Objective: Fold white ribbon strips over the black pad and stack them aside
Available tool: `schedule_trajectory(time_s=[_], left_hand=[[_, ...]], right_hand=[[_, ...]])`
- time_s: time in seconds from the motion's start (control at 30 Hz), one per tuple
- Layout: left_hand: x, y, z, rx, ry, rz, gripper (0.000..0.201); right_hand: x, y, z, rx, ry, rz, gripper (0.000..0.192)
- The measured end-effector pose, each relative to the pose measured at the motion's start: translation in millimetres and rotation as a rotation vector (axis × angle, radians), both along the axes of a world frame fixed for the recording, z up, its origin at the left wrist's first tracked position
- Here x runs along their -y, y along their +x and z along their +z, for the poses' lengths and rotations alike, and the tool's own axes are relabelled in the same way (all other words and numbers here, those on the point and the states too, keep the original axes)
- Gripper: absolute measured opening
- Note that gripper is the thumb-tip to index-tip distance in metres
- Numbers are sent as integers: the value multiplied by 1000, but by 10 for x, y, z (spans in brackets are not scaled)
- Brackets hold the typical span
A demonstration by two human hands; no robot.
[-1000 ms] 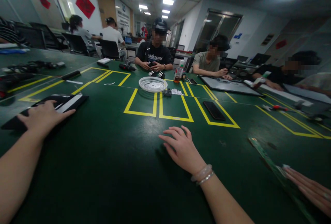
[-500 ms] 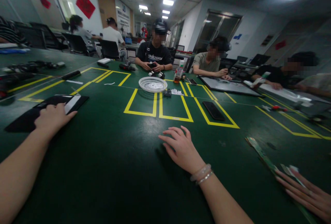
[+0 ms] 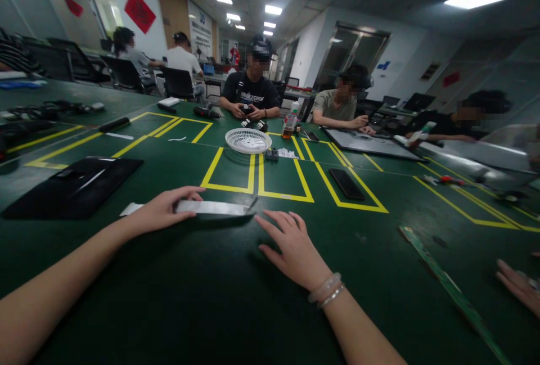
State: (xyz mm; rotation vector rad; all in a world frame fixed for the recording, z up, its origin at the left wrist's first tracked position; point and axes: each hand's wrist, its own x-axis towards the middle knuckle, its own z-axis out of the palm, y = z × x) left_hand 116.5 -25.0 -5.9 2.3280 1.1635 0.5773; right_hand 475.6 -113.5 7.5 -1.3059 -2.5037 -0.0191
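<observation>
Left hand (image 3: 162, 210) has come off the black tray (image 3: 71, 185) and now pinches a flat silvery strip (image 3: 211, 207), dragging it toward the middle of the tabletop (image 3: 202, 297). Right hand (image 3: 293, 249) rests open and flat, just right of the strip's end. Can't tell what the strip is; someone else's fingers are cut off at far right.

Dim, ceiling-lit, edges warped, blurred

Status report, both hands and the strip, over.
Left hand gripping grey strip. Right hand flat on green table, empty. Nothing between them.
</observation>
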Motion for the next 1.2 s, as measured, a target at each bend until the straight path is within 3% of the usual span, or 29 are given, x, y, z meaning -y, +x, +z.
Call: schedule_trajectory(time_s=[0.13,0.23,0.4,0.5,0.63,0.77,0.87,0.93,1.0,1.07,1.13,1.2], left_hand=[[276,365,80,72,-92,-218,55],[349,422,102,98,-117,-257,53],[305,383,122,152,-76,-209,52],[256,326,114,142,-99,-167,56],[135,161,79,61,-55,-69,63],[-96,-229,12,-95,115,256,79],[-300,-755,-122,-143,205,521,95],[-422,-1180,-263,-170,255,700,94],[-513,-1577,-406,-184,354,788,80],[-561,-1865,-500,-201,458,828,71],[-565,-2012,-514,-199,492,779,67],[-538,-2044,-464,-169,355,473,63]], right_hand=[[-8,0,-18,-9,-44,23,57],[-7,7,-3,-52,-109,55,46],[0,-4,6,-117,-221,134,54],[-14,-9,-33,-188,-215,111,42],[-61,14,-39,-599,-331,15,35],[-131,90,44,-1343,-531,-191,35],[-206,201,106,-1878,-625,-348,23],[-260,282,123,-2122,-744,-392,13],[-303,344,115,-2223,-800,-434,12],[-330,375,88,-2247,-799,-469,14],[-340,378,53,-2258,-785,-507,14],[-342,367,26,-2272,-775,-546,14]])
